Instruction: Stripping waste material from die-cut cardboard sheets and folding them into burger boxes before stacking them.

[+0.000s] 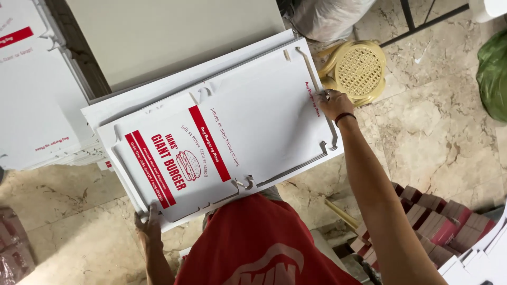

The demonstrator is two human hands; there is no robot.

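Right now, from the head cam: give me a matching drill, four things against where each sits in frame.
Things:
1. flat white die-cut cardboard sheet with red print
2. round yellow woven-seat stool
3. green plastic bag
4. stack of red and white folded boxes

Places:
a. lower right, on the floor
b. right edge
c. centre, held at both ends
d. just beyond the right hand

Pairs: 1-c, 2-d, 3-b, 4-a

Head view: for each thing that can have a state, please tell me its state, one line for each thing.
Top box blank: flat, unfolded, printed side up, on a stack.
Left hand: fingers grip the blank's near corner.
Right hand: fingers press the blank's far edge.
Yellow stool: lying tipped on the floor.
Other blanks: flat, stacked.
Stacked boxes: folded, piled at the right.
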